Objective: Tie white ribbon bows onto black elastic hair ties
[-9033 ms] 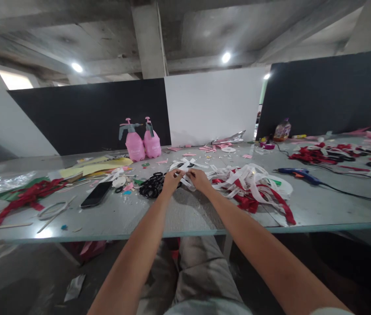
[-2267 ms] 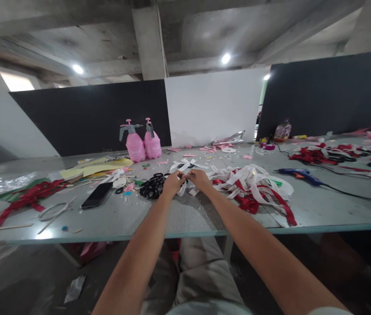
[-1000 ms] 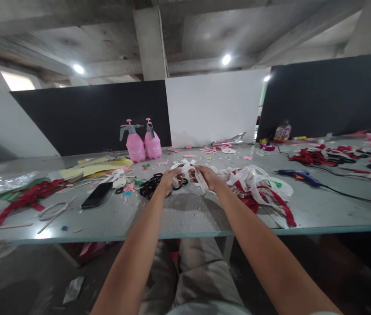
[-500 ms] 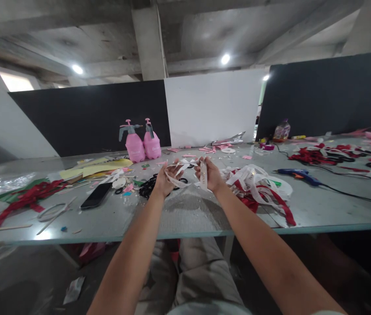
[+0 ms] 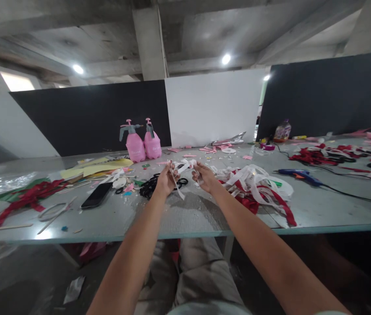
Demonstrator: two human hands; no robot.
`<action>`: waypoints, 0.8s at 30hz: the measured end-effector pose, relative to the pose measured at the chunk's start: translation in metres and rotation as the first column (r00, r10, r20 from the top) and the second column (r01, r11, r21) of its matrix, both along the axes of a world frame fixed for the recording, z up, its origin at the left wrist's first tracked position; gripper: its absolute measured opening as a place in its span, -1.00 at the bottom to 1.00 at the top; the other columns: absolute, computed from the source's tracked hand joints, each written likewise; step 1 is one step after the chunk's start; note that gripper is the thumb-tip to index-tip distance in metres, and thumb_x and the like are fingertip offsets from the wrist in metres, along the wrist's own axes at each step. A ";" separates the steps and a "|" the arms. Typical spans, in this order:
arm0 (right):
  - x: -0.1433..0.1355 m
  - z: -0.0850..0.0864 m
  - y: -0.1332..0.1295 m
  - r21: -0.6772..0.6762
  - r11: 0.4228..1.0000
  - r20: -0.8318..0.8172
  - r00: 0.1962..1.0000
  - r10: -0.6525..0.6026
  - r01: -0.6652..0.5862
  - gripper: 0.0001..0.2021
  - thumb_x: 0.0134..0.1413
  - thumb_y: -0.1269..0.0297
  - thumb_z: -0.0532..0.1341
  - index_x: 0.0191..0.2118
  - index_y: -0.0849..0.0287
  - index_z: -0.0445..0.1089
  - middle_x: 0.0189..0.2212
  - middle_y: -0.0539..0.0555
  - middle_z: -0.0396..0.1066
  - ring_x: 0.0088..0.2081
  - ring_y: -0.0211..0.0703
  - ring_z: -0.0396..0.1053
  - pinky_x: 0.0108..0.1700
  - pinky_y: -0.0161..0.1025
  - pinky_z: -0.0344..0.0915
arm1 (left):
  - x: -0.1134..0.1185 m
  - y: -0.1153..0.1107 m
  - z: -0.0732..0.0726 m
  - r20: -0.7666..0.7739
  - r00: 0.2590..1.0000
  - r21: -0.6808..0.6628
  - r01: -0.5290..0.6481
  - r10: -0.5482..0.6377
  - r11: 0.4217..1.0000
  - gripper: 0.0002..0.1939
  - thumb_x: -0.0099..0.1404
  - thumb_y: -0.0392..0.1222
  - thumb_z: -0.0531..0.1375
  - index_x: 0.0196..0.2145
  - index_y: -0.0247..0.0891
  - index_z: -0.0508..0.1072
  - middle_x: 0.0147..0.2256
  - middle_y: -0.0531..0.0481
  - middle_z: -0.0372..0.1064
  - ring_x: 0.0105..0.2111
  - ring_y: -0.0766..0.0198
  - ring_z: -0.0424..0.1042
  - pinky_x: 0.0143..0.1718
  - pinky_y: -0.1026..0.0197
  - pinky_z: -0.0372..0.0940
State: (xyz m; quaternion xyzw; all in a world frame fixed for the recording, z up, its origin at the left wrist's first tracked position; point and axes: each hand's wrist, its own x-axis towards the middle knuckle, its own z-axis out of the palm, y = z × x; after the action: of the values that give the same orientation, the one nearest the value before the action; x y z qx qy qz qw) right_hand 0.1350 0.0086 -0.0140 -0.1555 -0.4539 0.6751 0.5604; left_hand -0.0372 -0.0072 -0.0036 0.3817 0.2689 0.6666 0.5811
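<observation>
A white ribbon [image 5: 183,166] with a loop or bow shape spans the gap between my two hands above the table. My left hand [image 5: 166,180] is closed on its left part, and a loose tail dangles below the fingers. On the other side my right hand [image 5: 204,177] pinches the ribbon's right part. A bunch of black bands [image 5: 147,187] lies behind and left of my left hand. Right of my right hand is a tangled heap of white and red ribbons [image 5: 253,186]. How the ribbon is folded or knotted is too small to tell.
Two pink spray bottles [image 5: 135,146] stand at the back. A black phone [image 5: 96,195], yellow paper [image 5: 96,167] and a red ribbon bow [image 5: 33,197] lie left. A blue glue gun [image 5: 299,176] with its cable lies right, near more red ribbons [image 5: 316,155].
The ribbon is drawn closer between my hands. My right hand has turned and moved slightly left; the strip that hung from it no longer shows. A tail now hangs under my left hand.
</observation>
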 end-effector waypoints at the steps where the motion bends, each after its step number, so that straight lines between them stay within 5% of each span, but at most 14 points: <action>1: 0.000 0.000 0.000 0.002 1.000 0.004 1.000 -0.003 0.003 -0.75 -0.13 0.23 0.32 -0.28 0.10 0.29 -0.37 -0.09 0.39 -0.58 -0.44 0.14 -0.57 -0.45 0.10 | 0.002 -0.001 0.000 -0.027 0.999 -0.001 0.021 -0.021 1.000 -0.76 0.21 -0.05 0.17 -0.20 -0.20 0.40 -0.47 0.08 0.32 -0.56 0.47 0.27 -0.44 0.35 0.28; 5: 0.000 -0.001 0.002 -0.052 0.999 0.070 0.998 0.011 -0.007 -0.75 -0.07 0.13 0.27 -0.30 0.14 0.30 -0.41 -0.03 0.41 -0.55 -0.38 0.23 -0.53 -0.42 0.18 | 0.003 0.000 -0.001 -0.056 0.997 0.010 0.044 -0.044 0.999 -0.69 0.17 -0.10 0.21 -0.12 -0.18 0.39 -0.45 0.07 0.32 -0.56 0.46 0.26 -0.48 0.36 0.26; 12: 0.001 -0.002 0.001 -0.162 0.982 0.308 0.940 0.146 -0.099 -0.48 0.06 -0.25 -0.02 -0.48 0.17 0.25 -0.59 0.05 0.38 -0.59 -0.25 0.30 -0.50 -0.29 0.30 | -0.003 0.004 -0.002 0.011 1.000 0.044 0.024 -0.025 0.999 -0.70 0.17 -0.18 0.21 -0.11 -0.14 0.38 -0.42 0.10 0.34 -0.53 0.47 0.29 -0.42 0.36 0.29; 19: 0.005 0.005 -0.011 -0.177 0.909 0.609 0.683 0.403 -0.378 -0.48 0.13 -0.14 0.03 -0.22 0.27 0.43 -0.45 0.16 0.50 -0.51 -0.19 0.43 -0.43 -0.28 0.36 | -0.008 0.002 0.002 0.056 0.998 0.111 -0.040 0.034 0.993 -0.74 0.18 -0.18 0.21 -0.13 -0.14 0.38 -0.44 0.11 0.36 -0.51 0.47 0.32 -0.40 0.38 0.28; 24: 0.002 0.006 -0.015 -0.218 0.800 0.601 0.568 0.561 -0.559 -0.45 0.18 -0.12 -0.04 -0.14 0.31 0.41 -0.34 0.22 0.52 -0.46 -0.19 0.45 -0.40 -0.30 0.36 | -0.011 0.005 0.002 0.062 0.993 0.073 -0.103 0.098 0.992 -0.72 0.17 -0.18 0.22 -0.14 -0.17 0.38 -0.40 0.06 0.40 -0.49 0.44 0.35 -0.41 0.37 0.30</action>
State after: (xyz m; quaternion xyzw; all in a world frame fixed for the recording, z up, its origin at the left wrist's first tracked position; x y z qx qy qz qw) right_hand 0.1372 -0.0065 -0.0078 -0.2248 -0.6406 0.7230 0.1281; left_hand -0.0484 -0.0020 -0.0020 0.3699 0.2449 0.7157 0.5393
